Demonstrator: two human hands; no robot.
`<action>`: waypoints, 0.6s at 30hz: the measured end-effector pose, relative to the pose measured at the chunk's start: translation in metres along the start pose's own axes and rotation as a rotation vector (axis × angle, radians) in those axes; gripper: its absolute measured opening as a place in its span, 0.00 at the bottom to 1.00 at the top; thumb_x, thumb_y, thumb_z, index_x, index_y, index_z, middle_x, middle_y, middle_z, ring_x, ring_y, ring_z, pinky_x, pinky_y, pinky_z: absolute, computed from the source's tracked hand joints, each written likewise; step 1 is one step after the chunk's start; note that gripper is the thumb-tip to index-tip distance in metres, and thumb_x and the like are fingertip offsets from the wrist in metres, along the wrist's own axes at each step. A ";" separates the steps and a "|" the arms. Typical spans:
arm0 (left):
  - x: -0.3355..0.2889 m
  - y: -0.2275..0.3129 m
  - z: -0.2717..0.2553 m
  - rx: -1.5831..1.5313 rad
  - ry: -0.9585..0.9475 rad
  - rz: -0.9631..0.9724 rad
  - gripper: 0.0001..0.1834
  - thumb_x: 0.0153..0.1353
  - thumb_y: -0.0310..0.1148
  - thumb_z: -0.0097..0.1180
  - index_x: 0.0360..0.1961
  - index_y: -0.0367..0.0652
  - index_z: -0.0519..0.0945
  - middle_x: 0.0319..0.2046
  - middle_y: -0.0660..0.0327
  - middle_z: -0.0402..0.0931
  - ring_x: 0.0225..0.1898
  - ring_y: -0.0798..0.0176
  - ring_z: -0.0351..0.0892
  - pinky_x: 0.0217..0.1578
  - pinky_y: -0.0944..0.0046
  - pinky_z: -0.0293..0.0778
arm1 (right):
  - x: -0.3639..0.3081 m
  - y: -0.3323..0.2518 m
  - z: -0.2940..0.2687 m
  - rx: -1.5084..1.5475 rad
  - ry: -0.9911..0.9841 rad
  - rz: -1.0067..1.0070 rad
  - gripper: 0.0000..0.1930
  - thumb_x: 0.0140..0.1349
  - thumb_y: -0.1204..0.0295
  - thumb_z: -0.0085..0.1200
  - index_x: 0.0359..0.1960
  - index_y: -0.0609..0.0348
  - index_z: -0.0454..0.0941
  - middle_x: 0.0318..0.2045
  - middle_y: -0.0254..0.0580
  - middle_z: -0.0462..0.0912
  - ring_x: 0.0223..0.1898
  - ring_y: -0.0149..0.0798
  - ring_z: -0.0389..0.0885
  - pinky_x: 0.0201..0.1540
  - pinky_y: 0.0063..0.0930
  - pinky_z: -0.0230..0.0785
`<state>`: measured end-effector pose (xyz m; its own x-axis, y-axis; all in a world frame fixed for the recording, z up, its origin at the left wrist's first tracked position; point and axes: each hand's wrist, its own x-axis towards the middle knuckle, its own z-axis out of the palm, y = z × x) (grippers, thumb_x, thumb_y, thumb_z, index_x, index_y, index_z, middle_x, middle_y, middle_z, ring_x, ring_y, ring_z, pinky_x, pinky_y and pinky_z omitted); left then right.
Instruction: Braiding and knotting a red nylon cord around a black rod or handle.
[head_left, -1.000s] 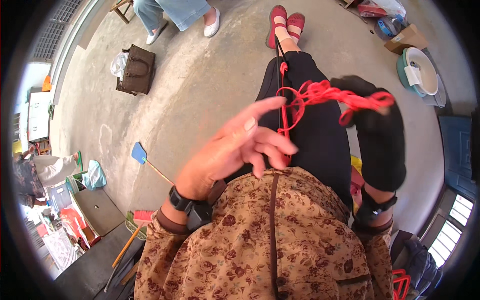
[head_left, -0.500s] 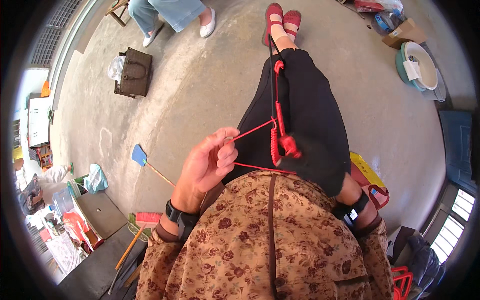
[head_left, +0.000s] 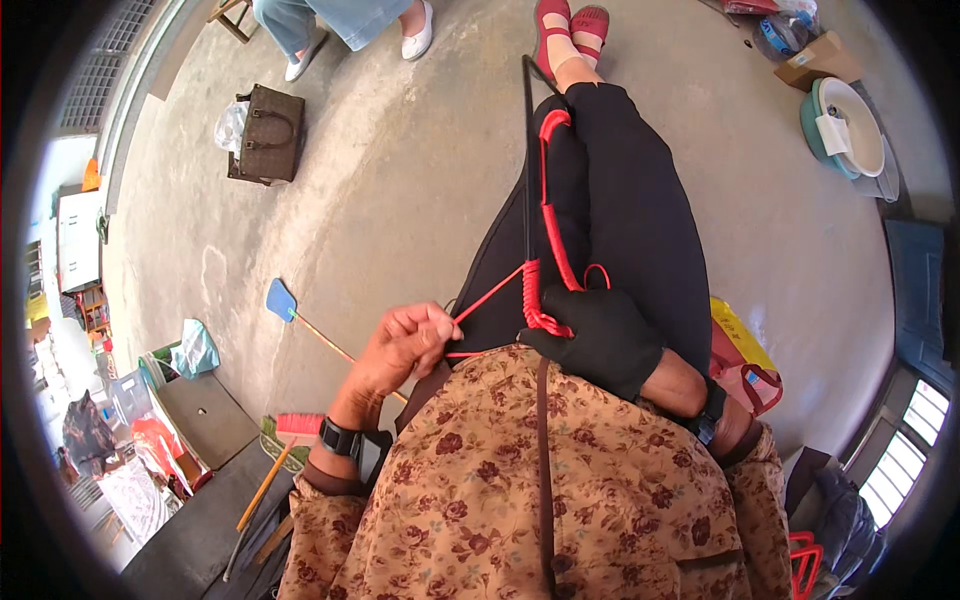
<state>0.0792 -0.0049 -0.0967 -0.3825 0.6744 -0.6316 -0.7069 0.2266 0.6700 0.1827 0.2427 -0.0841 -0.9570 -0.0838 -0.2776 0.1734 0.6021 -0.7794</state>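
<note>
blk trousers (head_left: 645, 190), legs stretched fwd. over them, a long thin blk loop (head_left: 528, 160), near end gripped in r gloved hand (head_left: 605, 335), fingers curled round it. l bare hand (head_left: 408, 345): thumb + fingertips pinching red cord (head_left: 490, 295), taut to coils (head_left: 531, 290) on loop's l side.

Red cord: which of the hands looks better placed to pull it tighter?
Probably the left hand: it pinches a straight stretch of the red cord, out to the side, while the gloved right hand grips the coiled part.
</note>
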 end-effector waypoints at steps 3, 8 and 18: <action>0.026 0.014 0.007 0.112 0.163 0.116 0.17 0.63 0.42 0.55 0.40 0.35 0.80 0.20 0.67 0.70 0.17 0.76 0.64 0.14 0.75 0.53 | 0.001 0.002 -0.001 -0.037 0.048 -0.054 0.19 0.54 0.55 0.60 0.38 0.57 0.74 0.23 0.45 0.77 0.25 0.50 0.78 0.28 0.38 0.70; 0.073 0.027 0.040 -0.041 0.043 0.096 0.20 0.64 0.43 0.54 0.44 0.35 0.79 0.22 0.68 0.71 0.19 0.76 0.65 0.15 0.76 0.53 | 0.001 0.002 -0.007 -0.056 -0.087 0.016 0.21 0.57 0.55 0.57 0.45 0.55 0.71 0.30 0.49 0.79 0.30 0.50 0.80 0.32 0.39 0.72; 0.086 0.024 0.046 -0.331 -0.197 -0.101 0.14 0.65 0.36 0.53 0.42 0.34 0.78 0.16 0.73 0.58 0.15 0.78 0.50 0.13 0.75 0.45 | 0.006 0.012 -0.005 -0.041 0.023 -0.150 0.23 0.53 0.63 0.58 0.51 0.52 0.70 0.34 0.40 0.78 0.32 0.45 0.80 0.30 0.37 0.72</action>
<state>0.0561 0.0910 -0.1171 -0.2024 0.7898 -0.5790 -0.9008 0.0818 0.4264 0.1776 0.2531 -0.0928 -0.9766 -0.1573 -0.1469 0.0191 0.6164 -0.7872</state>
